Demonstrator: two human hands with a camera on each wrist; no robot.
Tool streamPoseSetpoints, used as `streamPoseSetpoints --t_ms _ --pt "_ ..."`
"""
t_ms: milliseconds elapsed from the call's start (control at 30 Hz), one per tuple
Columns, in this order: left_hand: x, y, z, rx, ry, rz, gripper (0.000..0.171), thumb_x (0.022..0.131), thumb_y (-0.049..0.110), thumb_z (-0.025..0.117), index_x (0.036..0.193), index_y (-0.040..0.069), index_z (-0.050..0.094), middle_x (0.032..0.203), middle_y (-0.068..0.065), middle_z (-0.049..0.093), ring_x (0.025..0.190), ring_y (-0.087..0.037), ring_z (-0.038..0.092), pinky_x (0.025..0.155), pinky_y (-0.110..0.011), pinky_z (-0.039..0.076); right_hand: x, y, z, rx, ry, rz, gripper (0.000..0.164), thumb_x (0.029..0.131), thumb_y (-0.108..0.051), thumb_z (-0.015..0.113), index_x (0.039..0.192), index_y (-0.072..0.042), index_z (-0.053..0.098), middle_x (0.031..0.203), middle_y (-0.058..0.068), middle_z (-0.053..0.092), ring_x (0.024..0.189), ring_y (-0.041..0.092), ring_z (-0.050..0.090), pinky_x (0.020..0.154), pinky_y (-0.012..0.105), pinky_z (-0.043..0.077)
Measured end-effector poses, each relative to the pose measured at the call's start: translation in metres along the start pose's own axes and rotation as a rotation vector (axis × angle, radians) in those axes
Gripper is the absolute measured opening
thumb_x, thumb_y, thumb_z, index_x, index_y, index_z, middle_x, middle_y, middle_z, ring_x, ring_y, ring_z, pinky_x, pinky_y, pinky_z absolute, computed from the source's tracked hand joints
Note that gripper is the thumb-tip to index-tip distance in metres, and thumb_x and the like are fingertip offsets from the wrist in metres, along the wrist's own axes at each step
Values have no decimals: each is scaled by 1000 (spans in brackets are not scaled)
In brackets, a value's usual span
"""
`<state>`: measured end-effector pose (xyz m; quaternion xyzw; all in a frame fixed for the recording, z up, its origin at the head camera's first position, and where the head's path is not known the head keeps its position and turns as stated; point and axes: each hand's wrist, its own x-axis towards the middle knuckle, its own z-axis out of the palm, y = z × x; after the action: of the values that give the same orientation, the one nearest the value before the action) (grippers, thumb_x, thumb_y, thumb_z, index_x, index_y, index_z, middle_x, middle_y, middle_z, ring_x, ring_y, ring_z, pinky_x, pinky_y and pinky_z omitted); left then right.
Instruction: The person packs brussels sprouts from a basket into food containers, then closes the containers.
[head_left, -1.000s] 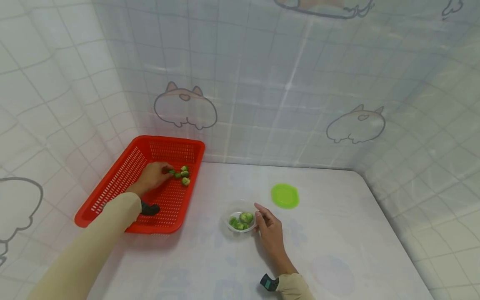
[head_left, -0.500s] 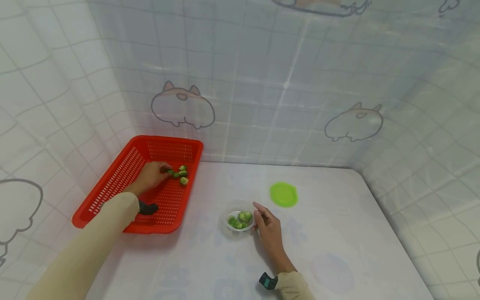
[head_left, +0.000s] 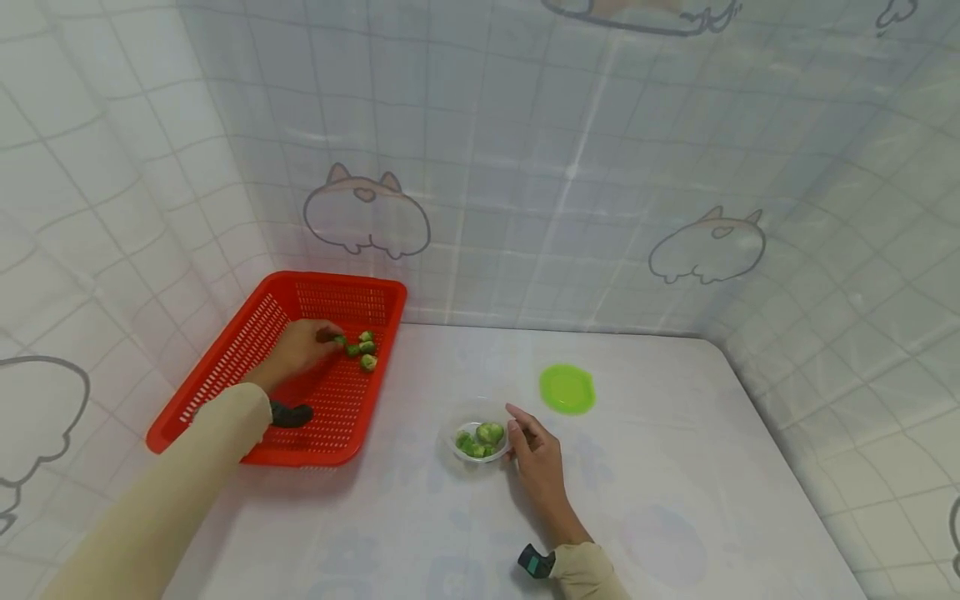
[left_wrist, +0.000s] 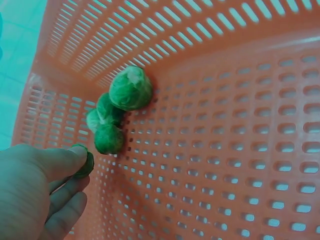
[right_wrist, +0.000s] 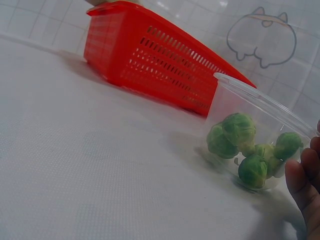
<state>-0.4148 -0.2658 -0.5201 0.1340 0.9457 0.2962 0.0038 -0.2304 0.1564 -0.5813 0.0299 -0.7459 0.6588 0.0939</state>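
Observation:
My left hand (head_left: 303, 346) reaches into a red plastic basket (head_left: 330, 454). Thumb and fingers pinch one Brussels sprout (left_wrist: 86, 165), mostly covered by them in the head view. Several other Brussels sprouts (left_wrist: 131, 88) lie grouped on the basket floor, just past my fingertips. On the table, my right hand (head_left: 542, 467) holds the right side of a clear plastic tub (head_left: 459, 454) at its rim. Inside the tub sit several green Brussels sprouts (right_wrist: 239, 131). Only the fingertips of this hand (right_wrist: 307, 185) show at the edge of the right wrist view.
A bright green round lid (head_left: 567, 389) lies flat on the white table (head_left: 675, 433), behind and to the right of the tub. Walls of tile-patterned sheeting (head_left: 517, 208) enclose the table at the back and both sides. The basket's raised walls surround my left hand.
My left wrist has shifted slightly left and back inside the basket, with the fingertips still by the sprouts. My right hand and the tub have stayed in place.

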Motion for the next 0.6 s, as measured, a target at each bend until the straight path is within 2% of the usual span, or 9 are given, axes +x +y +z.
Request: streamPoseSetpoints --t_ms 367,600 --pt "-10 15 -11 -78 9 -32 31 97 23 69 125 10 69 126 -16 68 119 -37 60 97 -55 51 -1 1 0 -15 -4 -18 38 104 -26 57 137 -7 62 90 20 64 67 29 61 60 30 55" --pt "-16 30 -13 -116 25 -38 31 96 22 71 125 15 70 126 -13 68 119 -35 61 96 -54 52 0 -1 0 -10 2 16 36 104 -22 57 137 -9 62 90 21 64 68 30 61 60 30 55"
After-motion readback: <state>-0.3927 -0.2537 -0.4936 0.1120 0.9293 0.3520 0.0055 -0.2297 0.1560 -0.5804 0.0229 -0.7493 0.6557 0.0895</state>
